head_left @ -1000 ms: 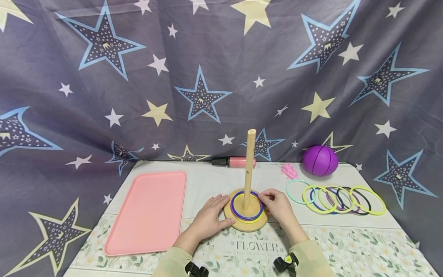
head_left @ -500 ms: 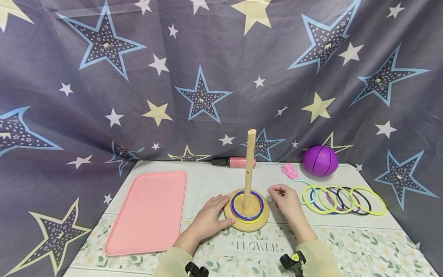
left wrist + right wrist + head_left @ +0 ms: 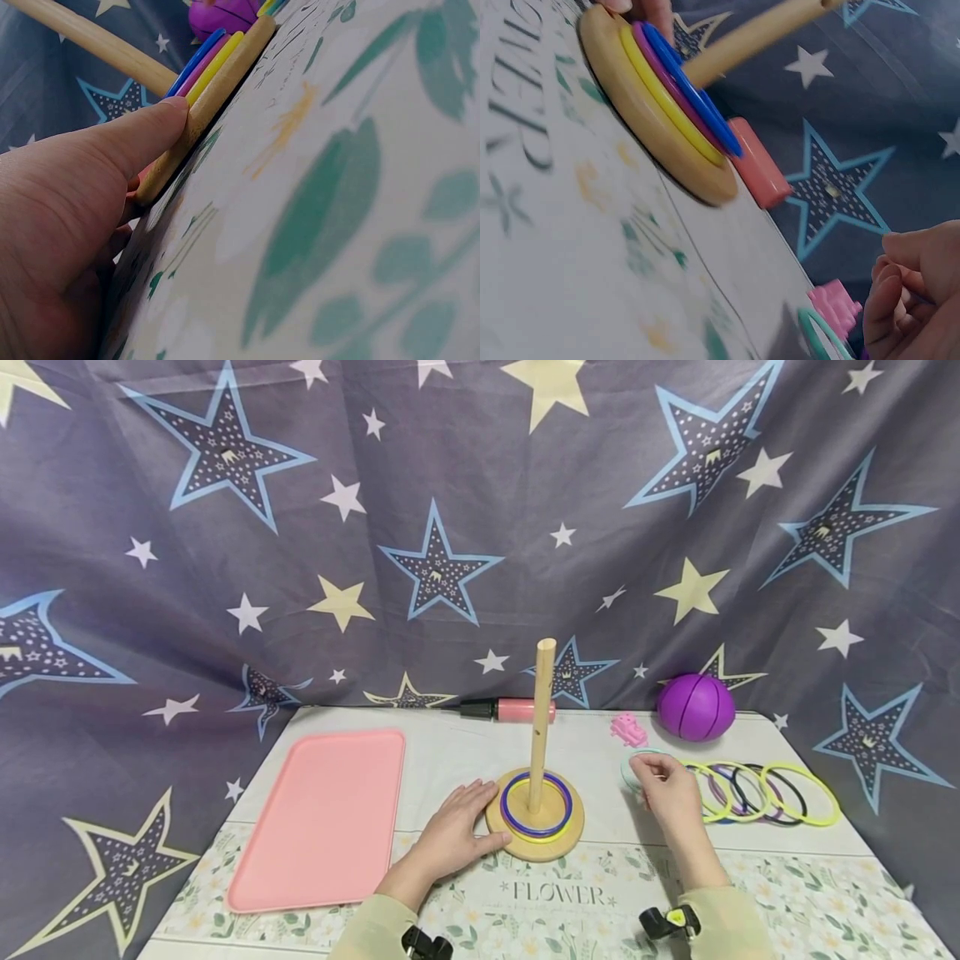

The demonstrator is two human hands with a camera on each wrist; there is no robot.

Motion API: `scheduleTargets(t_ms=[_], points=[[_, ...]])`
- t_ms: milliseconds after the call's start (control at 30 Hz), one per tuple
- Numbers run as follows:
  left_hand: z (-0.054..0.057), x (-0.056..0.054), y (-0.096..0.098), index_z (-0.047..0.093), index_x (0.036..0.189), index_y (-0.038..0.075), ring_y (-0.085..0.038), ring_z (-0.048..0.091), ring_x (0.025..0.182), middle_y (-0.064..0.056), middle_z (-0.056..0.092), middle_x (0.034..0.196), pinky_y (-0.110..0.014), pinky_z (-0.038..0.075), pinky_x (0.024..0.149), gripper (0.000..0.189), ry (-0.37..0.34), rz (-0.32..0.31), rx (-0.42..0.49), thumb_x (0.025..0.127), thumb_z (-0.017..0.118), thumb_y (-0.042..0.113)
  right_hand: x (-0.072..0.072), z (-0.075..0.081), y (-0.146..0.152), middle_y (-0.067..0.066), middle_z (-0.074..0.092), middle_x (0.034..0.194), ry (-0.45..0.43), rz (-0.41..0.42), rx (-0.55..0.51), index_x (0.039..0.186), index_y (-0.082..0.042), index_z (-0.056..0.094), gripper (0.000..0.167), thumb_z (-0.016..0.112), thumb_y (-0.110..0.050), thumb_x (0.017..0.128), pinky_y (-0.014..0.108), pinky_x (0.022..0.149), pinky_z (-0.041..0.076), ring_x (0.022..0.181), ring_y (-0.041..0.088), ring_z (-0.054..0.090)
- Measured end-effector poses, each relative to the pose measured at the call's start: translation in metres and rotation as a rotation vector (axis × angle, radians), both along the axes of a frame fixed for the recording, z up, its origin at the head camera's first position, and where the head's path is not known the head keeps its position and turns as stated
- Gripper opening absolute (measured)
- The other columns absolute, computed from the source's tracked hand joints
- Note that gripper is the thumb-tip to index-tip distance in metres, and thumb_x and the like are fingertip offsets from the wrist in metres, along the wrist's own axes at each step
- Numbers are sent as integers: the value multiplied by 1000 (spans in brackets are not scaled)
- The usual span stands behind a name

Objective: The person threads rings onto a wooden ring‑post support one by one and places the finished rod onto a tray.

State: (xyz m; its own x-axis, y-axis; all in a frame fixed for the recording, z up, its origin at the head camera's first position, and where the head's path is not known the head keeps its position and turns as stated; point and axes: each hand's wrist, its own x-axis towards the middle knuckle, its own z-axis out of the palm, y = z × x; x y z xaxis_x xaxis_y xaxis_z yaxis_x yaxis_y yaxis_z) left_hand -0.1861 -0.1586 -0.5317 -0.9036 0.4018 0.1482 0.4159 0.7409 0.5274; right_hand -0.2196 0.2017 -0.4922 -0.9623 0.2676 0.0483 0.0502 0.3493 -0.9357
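The stacked rings (image 3: 673, 90) are blue, purple, yellow.

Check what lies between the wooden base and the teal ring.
In the head view, only bare tabletop lies between the wooden base and teal ring.

Tabletop play set-up, room type unclear: star-print curtain (image 3: 480, 460) hung behind the wooden peg stand (image 3: 538, 747), flower-print tablecloth (image 3: 795, 893) under it, toy rings (image 3: 769, 793) and purple ball (image 3: 696, 707) to its right.
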Motion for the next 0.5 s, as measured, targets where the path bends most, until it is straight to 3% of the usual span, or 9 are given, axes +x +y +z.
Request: scheduleTargets(t_ms=[300, 500], points=[[1, 0, -1, 49, 166, 4, -34, 36, 162, -15, 52, 167, -51, 21, 137, 88, -1, 8, -4, 100, 81, 52, 4, 0, 33, -1, 67, 87, 4, -109, -21, 126, -1, 74, 38, 76, -34, 108, 22, 48, 51, 57, 9, 59], [0, 1, -1, 49, 165, 4, -34, 36, 162, -15, 51, 168, -51, 21, 137, 87, -5, -1, 2, 100, 81, 53, 14, -5, 50, -1, 67, 92, -18, -123, 25, 129, -2, 72, 38, 73, -34, 109, 24, 49, 50, 61, 11, 60]])
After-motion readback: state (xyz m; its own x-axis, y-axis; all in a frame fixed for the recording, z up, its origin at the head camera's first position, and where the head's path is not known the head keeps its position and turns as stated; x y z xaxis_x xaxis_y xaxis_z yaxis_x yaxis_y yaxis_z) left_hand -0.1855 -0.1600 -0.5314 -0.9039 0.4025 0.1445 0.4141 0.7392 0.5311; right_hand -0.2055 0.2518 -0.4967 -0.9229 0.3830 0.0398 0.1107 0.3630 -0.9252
